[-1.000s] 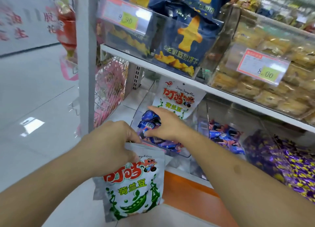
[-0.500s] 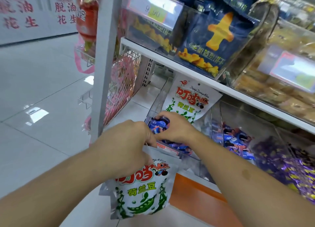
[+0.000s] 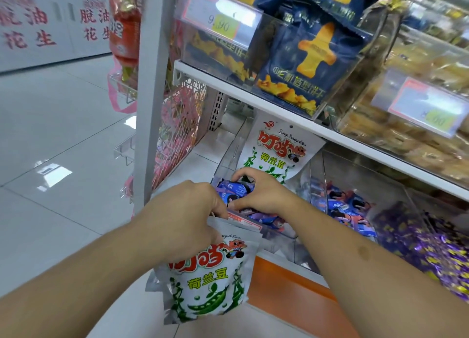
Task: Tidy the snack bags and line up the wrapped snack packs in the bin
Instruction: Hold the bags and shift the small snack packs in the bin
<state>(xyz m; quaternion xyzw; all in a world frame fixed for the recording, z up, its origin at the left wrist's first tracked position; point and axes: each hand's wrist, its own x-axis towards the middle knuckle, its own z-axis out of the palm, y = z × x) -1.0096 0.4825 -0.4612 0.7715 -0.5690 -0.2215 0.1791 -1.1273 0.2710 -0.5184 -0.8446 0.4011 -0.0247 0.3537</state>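
White snack bag [image 3: 210, 282] with green pea pods and red lettering, blue wrapped packs [image 3: 236, 189], orange shelf base [image 3: 284, 282]

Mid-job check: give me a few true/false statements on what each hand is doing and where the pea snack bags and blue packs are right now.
1. The left hand grips a white pea snack bag by its top. True.
2. The right hand rests on the purple candies. False: it grips blue wrapped packs in the clear bin.
3. A second pea bag stands at the back of that bin. True.
4. The held bag is inside the bin. False: it hangs in front, outside.
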